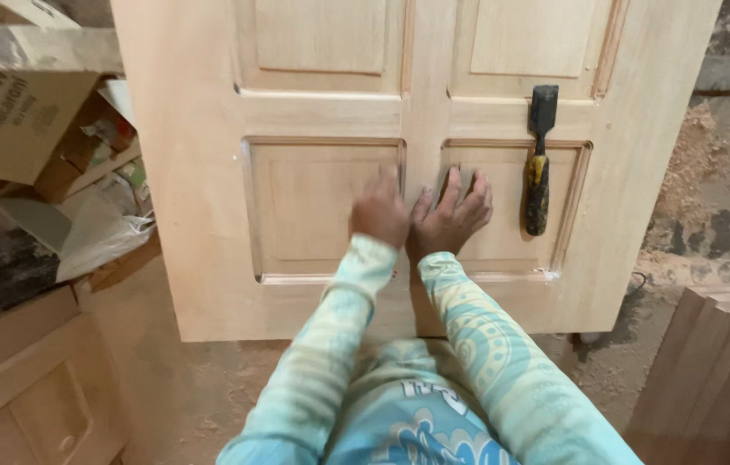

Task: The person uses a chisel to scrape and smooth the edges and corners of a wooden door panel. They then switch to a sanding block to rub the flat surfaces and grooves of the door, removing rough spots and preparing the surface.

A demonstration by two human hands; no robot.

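Left hand point(380, 211): curled, knuckles up, resting on the central upright of the panelled wooden door point(210, 215); whether it clasps anything underneath cannot be told.
Right hand point(451, 215): fingers spread flat and released, pressing what looks like a small grey pad point(461, 178) under the fingertips — too hidden to name surely.
Door: lies flat beneath both hands, bare pale wood, raised panels to either side of the fingers.
Chisel point(538, 164): just right of the right fingers, apart from them, yellow-and-black handle toward the person, dark blade pointing away.
Risk: a sideways sweep of the right hand could knock the loose chisel, letting it gouge the soft panel or slide off the door — the blade lies unguarded.
Cardboard box point(12, 95): well left of the left fingers, brown, tilted, dark print on its side.
Plastic bag point(98, 228): below the box, crumpled, whitish.
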